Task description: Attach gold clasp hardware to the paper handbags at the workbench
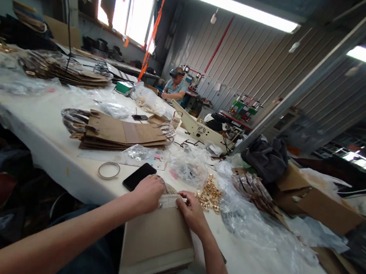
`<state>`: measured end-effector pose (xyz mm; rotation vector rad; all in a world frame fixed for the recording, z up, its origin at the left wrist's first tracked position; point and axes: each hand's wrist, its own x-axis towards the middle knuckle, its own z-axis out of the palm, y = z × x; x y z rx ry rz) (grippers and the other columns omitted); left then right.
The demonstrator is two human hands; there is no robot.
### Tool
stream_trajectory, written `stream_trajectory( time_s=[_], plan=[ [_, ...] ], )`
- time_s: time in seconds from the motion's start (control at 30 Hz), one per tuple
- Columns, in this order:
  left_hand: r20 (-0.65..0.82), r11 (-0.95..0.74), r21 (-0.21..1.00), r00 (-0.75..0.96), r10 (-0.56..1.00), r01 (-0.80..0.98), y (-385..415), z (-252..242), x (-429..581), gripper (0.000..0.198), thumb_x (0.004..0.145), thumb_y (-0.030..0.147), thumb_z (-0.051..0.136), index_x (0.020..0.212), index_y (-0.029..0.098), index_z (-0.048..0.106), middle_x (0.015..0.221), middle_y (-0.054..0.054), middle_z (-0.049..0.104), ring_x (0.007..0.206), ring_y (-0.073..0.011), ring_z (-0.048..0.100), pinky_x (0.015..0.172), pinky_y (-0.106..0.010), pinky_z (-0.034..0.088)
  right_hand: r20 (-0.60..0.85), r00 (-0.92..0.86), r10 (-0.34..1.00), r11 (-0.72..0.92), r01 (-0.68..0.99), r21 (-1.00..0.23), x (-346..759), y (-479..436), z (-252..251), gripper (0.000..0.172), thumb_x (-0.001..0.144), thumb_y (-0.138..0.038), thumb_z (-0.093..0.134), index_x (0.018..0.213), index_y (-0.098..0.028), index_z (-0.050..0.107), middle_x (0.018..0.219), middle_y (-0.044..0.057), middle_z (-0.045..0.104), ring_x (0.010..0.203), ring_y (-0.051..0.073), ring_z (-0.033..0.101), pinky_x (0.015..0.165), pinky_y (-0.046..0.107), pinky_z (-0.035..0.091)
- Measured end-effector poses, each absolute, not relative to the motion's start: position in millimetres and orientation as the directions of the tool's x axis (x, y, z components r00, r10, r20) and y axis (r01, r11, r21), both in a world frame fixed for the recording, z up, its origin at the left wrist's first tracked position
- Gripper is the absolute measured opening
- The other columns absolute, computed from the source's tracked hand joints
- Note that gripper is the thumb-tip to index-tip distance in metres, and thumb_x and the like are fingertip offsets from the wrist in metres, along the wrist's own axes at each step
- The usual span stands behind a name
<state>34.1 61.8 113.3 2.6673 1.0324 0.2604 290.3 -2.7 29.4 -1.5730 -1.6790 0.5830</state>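
Observation:
A tan, flat bag piece [157, 241] with a paler band along its lower end leans at the table's front edge, over my lap. My left hand [151, 193] is closed on its upper left edge, knuckles up. At the upper right edge, my right hand [193, 212] pinches the pale strip between thumb and fingers. What lies under my left fingers is hidden. A black phone [139, 176] rests just beyond my left hand. Small gold metal fittings [209, 193] lie heaped past my right hand.
A tape ring [109, 170] lies left of the phone. Brown bag pieces with wrapped handles [126, 132] are stacked behind it. Crumpled plastic [258, 228] covers the right side, near a cardboard box [322, 202]. A cream machine part [200, 130] and a seated person [176, 86] are farther back.

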Motion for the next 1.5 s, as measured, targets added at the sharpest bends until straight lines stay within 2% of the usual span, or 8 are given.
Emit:
stream_trajectory(
  time_s=[0.23,0.5,0.6,0.7,0.83,0.9,1.33,1.5],
  plan=[
    [0.222,-0.498,0.477,0.449,0.866,0.724,48.6,93.4,-31.7,0.028,0.090,0.026,0.077,0.116,0.016,0.077,0.121,-0.016,0.073,0.119,-0.0361,0.064,0.104,-0.047,0.049,0.057,-0.006,0.998,0.049,0.591,-0.805,295.2,-4.4,35.2,0.053,0.102,-0.066,0.062,0.127,-0.020,0.068,0.119,0.010,0.074,0.098,0.026,0.069,0.090,0.037,0.053],
    [-0.039,-0.215,0.827,0.434,0.900,0.519,42.0,41.5,-53.8,0.025,0.087,0.033,0.070,0.108,0.019,0.073,0.113,-0.009,0.075,0.108,-0.0291,0.068,0.095,-0.038,0.050,0.049,-0.009,0.999,0.045,0.610,-0.791,293.7,-2.5,34.4,0.051,0.103,-0.066,0.062,0.123,-0.020,0.068,0.115,0.008,0.076,0.099,0.025,0.069,0.089,0.036,0.052],
    [-0.080,-0.137,0.847,0.377,0.923,0.514,45.1,28.7,-48.1,0.028,0.085,0.039,0.069,0.104,0.019,0.070,0.105,-0.008,0.073,0.100,-0.0288,0.068,0.087,-0.037,0.050,0.053,-0.008,0.999,0.045,0.648,-0.760,291.0,-4.0,36.9,0.049,0.104,-0.064,0.060,0.125,-0.020,0.069,0.115,0.008,0.076,0.099,0.026,0.070,0.090,0.037,0.053],
    [-0.025,-0.158,0.867,0.357,0.934,0.473,47.3,23.1,-44.3,0.030,0.083,0.039,0.066,0.105,0.019,0.066,0.109,-0.010,0.073,0.103,-0.0298,0.068,0.092,-0.040,0.052,0.080,0.003,0.997,0.057,0.673,-0.737,288.7,-6.4,38.1,0.048,0.105,-0.061,0.060,0.131,-0.021,0.068,0.118,0.009,0.076,0.103,0.027,0.070,0.094,0.038,0.053],
    [0.171,-0.303,0.902,0.389,0.905,0.309,55.3,19.3,-43.1,0.021,0.081,0.035,0.061,0.096,0.022,0.060,0.146,-0.018,0.065,0.139,-0.0360,0.059,0.115,-0.049,0.048,0.156,0.037,0.987,0.084,0.710,-0.699,286.2,-6.5,36.5,0.040,0.107,-0.053,0.059,0.132,-0.022,0.069,0.121,0.010,0.076,0.109,0.028,0.071,0.099,0.041,0.053],
    [0.180,-0.323,0.903,0.432,0.884,0.285,63.3,18.8,-44.5,0.021,0.082,0.040,0.062,0.094,0.023,0.059,0.156,-0.020,0.060,0.148,-0.0395,0.053,0.119,-0.053,0.046,0.190,0.053,0.980,0.093,0.726,-0.681,284.8,-4.2,35.8,0.036,0.107,-0.049,0.059,0.131,-0.023,0.071,0.122,0.009,0.077,0.110,0.029,0.072,0.100,0.042,0.054],
    [0.119,-0.270,0.938,0.529,0.840,0.218,85.2,16.7,-45.4,0.034,0.085,0.056,0.070,0.090,0.023,0.071,0.143,-0.017,0.073,0.136,-0.0382,0.067,0.111,-0.047,0.056,0.344,0.087,0.935,0.152,0.777,-0.610,269.8,-0.1,25.4,0.035,0.110,-0.032,0.058,0.142,-0.023,0.070,0.135,0.011,0.073,0.128,0.028,0.067,0.117,0.045,0.049],
    [0.105,-0.297,0.918,0.563,0.820,0.262,106.2,13.6,-45.7,0.044,0.083,0.067,0.073,0.088,0.023,0.075,0.143,-0.016,0.073,0.135,-0.0396,0.067,0.110,-0.046,0.058,0.368,0.124,0.922,0.140,0.778,-0.613,262.8,2.9,30.5,0.032,0.109,-0.026,0.059,0.137,-0.022,0.074,0.127,0.011,0.075,0.121,0.027,0.069,0.113,0.041,0.052]
  ],
)
